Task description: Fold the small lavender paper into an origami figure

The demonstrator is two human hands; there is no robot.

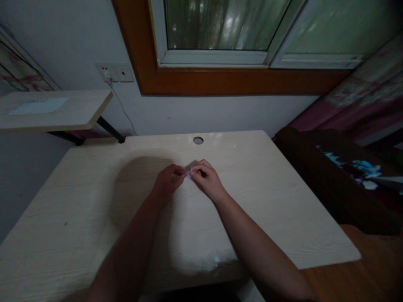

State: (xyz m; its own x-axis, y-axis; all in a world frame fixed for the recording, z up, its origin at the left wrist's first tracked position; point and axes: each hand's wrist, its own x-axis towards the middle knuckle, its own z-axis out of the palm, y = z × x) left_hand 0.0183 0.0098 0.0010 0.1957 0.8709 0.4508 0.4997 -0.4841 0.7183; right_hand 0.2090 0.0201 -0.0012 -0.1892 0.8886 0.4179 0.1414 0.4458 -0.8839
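My left hand (168,179) and my right hand (206,178) meet over the middle of a pale wooden desk (94,201). Both hands are closed in a pinch, fingertips touching. Between them shows a tiny pale bluish-white object (189,173), too small to name; it looks like a scrap of folded paper. Most of it is hidden by my fingers. Both forearms reach in from the lower edge.
A round cable hole (198,140) sits at the desk's far edge. A raised shelf (53,111) with a white sheet stands at the left. A wall socket (115,72) and a window (252,29) lie behind. Dark furniture (340,184) is at the right.
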